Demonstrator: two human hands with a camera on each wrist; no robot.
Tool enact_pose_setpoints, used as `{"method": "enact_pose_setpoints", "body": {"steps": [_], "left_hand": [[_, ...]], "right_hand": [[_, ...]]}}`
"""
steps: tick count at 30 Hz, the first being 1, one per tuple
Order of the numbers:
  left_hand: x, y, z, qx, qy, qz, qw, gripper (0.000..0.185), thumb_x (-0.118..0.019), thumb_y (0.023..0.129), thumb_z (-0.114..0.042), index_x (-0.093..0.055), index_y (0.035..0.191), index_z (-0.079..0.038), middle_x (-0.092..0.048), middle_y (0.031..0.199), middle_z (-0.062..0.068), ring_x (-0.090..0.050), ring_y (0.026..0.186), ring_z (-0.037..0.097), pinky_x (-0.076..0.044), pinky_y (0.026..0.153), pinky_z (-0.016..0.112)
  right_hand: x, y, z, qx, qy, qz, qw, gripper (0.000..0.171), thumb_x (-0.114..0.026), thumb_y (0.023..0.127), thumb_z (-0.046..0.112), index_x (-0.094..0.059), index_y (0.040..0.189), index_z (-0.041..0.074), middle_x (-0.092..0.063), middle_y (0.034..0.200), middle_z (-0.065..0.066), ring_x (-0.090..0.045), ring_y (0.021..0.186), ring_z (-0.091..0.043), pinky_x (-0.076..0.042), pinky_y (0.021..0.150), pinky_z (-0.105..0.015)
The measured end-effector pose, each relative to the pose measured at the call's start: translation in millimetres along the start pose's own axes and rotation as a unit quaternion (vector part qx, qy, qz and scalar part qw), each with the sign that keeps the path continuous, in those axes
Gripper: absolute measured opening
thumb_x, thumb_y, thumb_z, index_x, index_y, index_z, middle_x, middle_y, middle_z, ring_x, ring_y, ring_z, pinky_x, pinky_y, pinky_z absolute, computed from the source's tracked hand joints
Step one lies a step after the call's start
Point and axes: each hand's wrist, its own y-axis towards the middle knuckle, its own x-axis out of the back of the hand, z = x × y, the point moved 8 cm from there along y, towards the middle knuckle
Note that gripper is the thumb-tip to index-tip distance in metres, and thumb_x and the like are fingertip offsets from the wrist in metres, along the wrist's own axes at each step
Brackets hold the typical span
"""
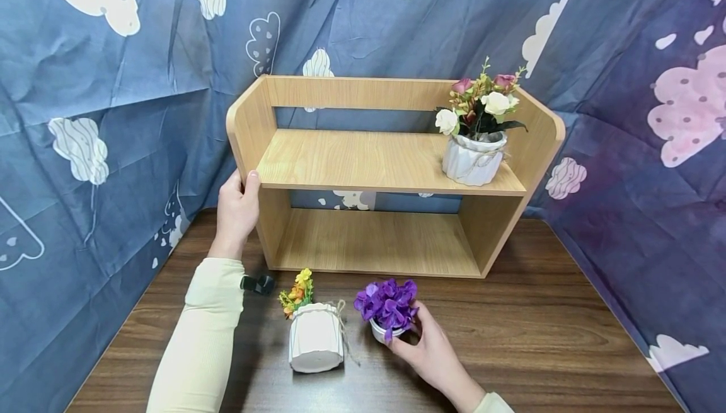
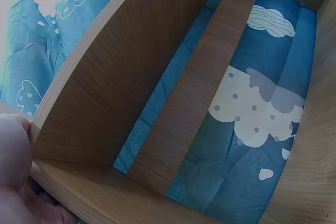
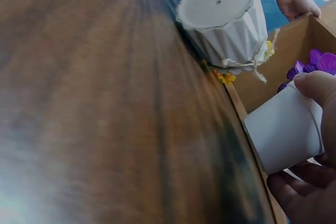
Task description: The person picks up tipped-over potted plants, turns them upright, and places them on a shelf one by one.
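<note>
Fingers [image 1: 411, 331] of the right hand [image 1: 433, 353] are wrapped around the small white pot of purple flowers [image 1: 387, 309], which sits on the worktop [image 1: 544, 337] at about 6 o'clock from the shelf [image 1: 386, 167]. Left hand [image 1: 237, 211] grips the shelf's left side panel, thumb over the front edge, holding it steady. Progress-wise I'd say one down, two left: the pot of roses [image 1: 475, 142] is already on the upper board at 3 o'clock, while the purple one and the yellow-flowered pot [image 1: 314, 331] beside it are both on the worktop. Lower compartment is open, nothing blocking the way in.
</note>
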Motion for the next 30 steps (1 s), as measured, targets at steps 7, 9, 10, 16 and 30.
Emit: {"method": "enact_pose_setpoints", "body": {"steps": [7, 9, 10, 16, 30], "left_hand": [[0.2, -0.4, -1.1, -0.002, -0.001, -0.001, 1.0, 0.044, -0.049, 0.112, -0.028, -0.066, 0.142, -0.001, -0.068, 0.143, 0.024, -0.064, 0.123, 0.032, -0.048, 0.113, 0.049], [0.3, -0.2, -0.9, -0.004, -0.001, -0.002, 1.0, 0.044, -0.049, 0.112, -0.028, -0.066, 0.142, 0.0, -0.068, 0.142, 0.024, -0.064, 0.122, 0.032, -0.048, 0.112, 0.049], [0.2, -0.2, -1.0, -0.005, 0.0, -0.002, 1.0, 0.044, -0.049, 0.112, -0.027, -0.066, 0.141, 0.0, -0.069, 0.142, 0.024, -0.064, 0.122, 0.032, -0.048, 0.112, 0.049], [0.1, 0.0, -1.9, -0.01, -0.001, -0.002, 0.9999, 0.042, -0.049, 0.112, -0.025, -0.067, 0.14, 0.001, -0.069, 0.141, 0.025, -0.064, 0.122, 0.032, -0.048, 0.112, 0.048], [1.3, -0.4, -2.7, -0.008, 0.007, -0.01, 0.9999, 0.042, -0.05, 0.11, -0.024, -0.067, 0.139, 0.001, -0.069, 0.139, 0.026, -0.064, 0.12, 0.032, -0.049, 0.109, 0.048]], "right_hand": [[16, 11, 17, 0.014, -0.048, 0.005, 0.999, 0.07, -0.094, 0.081, 0.024, -0.062, 0.141, 0.009, -0.076, 0.13, -0.009, -0.072, 0.123, -0.031, -0.052, 0.113, -0.054], [20, 15, 24, 0.023, -0.057, 0.006, 0.998, 0.07, -0.093, 0.082, 0.025, -0.061, 0.141, 0.008, -0.076, 0.129, -0.009, -0.071, 0.123, -0.03, -0.052, 0.112, -0.054], [22, 17, 27, 0.029, -0.055, 0.008, 0.998, 0.069, -0.093, 0.083, 0.025, -0.061, 0.142, 0.008, -0.076, 0.129, -0.009, -0.071, 0.122, -0.03, -0.053, 0.112, -0.052], [33, 31, 53, 0.069, -0.05, 0.011, 0.996, 0.069, -0.09, 0.085, 0.016, -0.058, 0.145, 0.001, -0.075, 0.129, -0.014, -0.07, 0.12, -0.027, -0.057, 0.108, -0.039], [59, 64, 111, 0.104, -0.047, 0.012, 0.993, 0.054, -0.085, 0.091, 0.013, -0.059, 0.136, -0.001, -0.072, 0.131, -0.018, -0.07, 0.121, -0.032, -0.057, 0.105, -0.031]]}}
